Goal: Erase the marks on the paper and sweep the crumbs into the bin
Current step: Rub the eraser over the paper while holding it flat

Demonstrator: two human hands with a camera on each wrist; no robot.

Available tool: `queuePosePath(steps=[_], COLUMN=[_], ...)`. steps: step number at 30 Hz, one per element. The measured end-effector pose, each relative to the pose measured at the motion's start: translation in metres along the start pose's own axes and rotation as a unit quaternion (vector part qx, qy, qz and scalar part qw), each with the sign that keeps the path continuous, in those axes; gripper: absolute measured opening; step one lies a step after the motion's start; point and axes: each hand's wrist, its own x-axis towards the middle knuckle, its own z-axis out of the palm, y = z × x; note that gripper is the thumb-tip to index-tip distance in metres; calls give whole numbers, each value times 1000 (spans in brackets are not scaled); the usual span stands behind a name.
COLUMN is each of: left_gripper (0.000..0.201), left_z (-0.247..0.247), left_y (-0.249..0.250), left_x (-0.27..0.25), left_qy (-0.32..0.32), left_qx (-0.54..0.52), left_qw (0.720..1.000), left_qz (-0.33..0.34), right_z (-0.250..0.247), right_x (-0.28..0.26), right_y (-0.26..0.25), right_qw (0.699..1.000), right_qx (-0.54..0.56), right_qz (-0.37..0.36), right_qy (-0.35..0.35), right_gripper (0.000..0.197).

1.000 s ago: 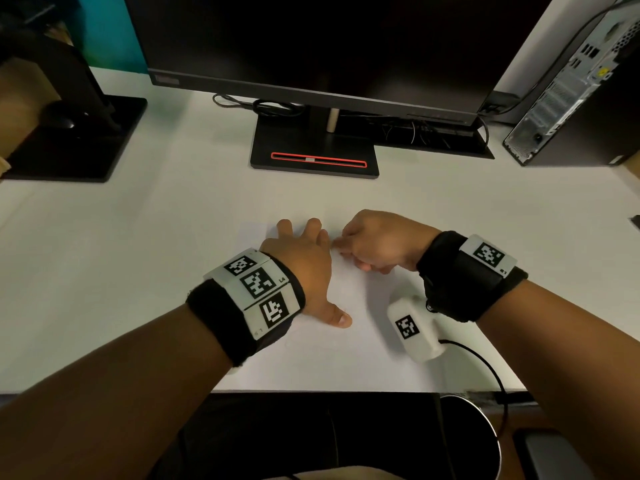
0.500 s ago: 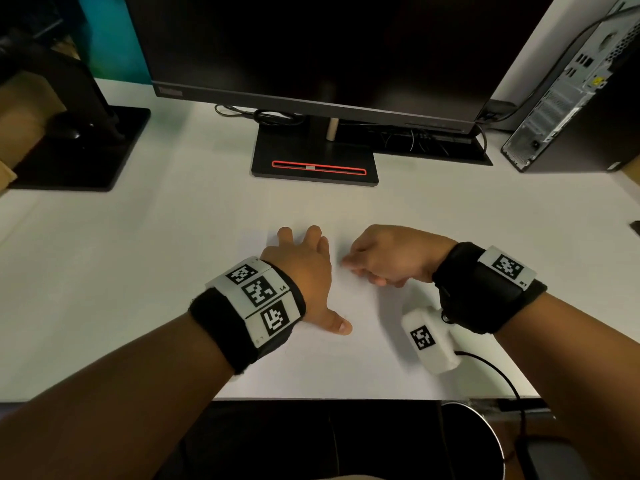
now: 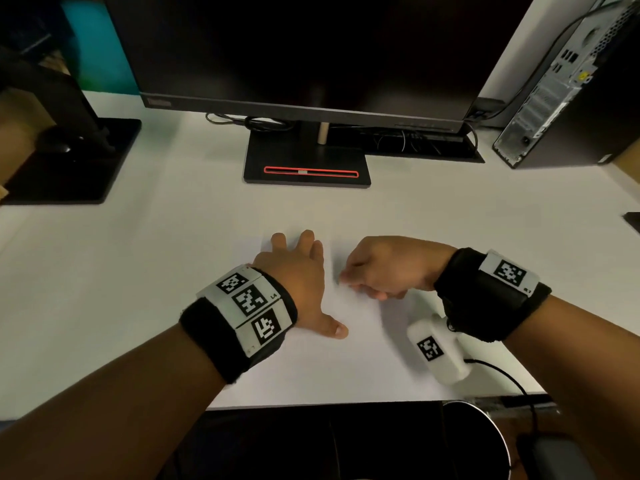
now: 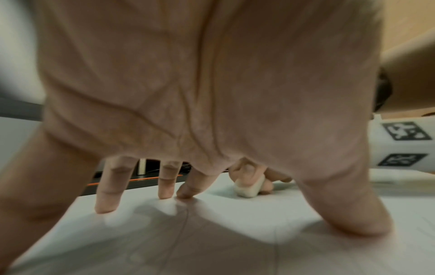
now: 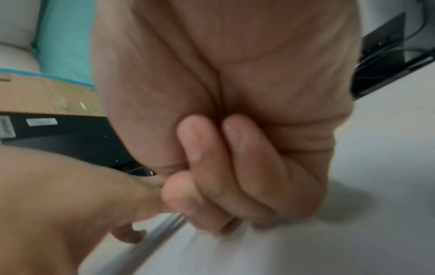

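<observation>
Fingers [image 4: 107,195] of the left hand [image 3: 294,271] spread flat, pressing the paper [image 3: 329,368] onto the white desk [image 3: 138,271] before a monitor [image 3: 304,50]. Only the left wrist view shows the white eraser [image 4: 247,188] pinched by the right hand [image 3: 388,268].

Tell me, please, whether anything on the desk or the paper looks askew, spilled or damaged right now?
Nothing stands out. The paper lies flat under the spread left hand, and the right hand pinches a white eraser against it. No crumbs or tears show, though the wrist views are blurred. The bin stands below the desk edge.
</observation>
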Motion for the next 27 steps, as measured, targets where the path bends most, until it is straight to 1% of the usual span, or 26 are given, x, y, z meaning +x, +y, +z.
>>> queuePosePath(steps=[1, 3, 4, 7, 8, 11, 12, 15, 16, 19, 20, 23, 24, 27], left_gripper=[136, 135, 135, 135, 134, 133, 132, 132, 132, 131, 131, 131, 131, 130], left_z=[0, 0, 0, -1, -1, 0, 1, 1, 1, 0, 0, -1, -2, -2], left_y=[0, 1, 1, 1, 1, 0, 0, -1, -1, 0, 0, 0, 0, 1], left_x=[0, -1, -2, -3, -3, -3, -3, -3, -3, -3, -3, -3, -3, -3], left_qy=[1, 3, 3, -2, -3, -4, -5, -13, -15, -16, -18, -26, -27, -28], left_qx=[5, 12, 15, 12, 11, 5, 3, -3, -1, 5, 7, 6, 7, 8], left_qw=[1000, 1000, 1000, 1000, 1000, 1000, 1000, 1000, 1000, 1000, 1000, 1000, 1000, 1000], left_qz=[1, 0, 0, -1, 0, 4, 4, 3, 3, 3, 3, 1, 1, 2], right_z=[-2, -7, -7, 3, 3, -3, -3, 4, 3, -3, -1, 6, 5, -3], right_x=[1, 3, 2, -1, -2, 0, 0, -4, -5, -3, -3, -7, -8, -7], right_y=[3, 8, 8, 5, 4, 10, 9, 7, 8, 13, 13, 10, 10, 16], right_qw=[1000, 998, 998, 1000, 1000, 998, 998, 1000, 1000, 997, 996, 998, 999, 996], right_qx=[8, 12, 4, -11, -6, -3, -11, -20, -16, -16, -23, -46, -46, -38], right_qz=[4, 14, 14, -5, -6, 6, 6, -10, -11, 1, -1, -15, -14, 2], right_qy=[10, 58, 66, 13, 6, 64, 65, 6, 7, 77, 81, 29, 24, 80], right_gripper=[35, 38, 39, 40, 39, 41, 43, 42, 40, 42, 43, 45, 45, 45])
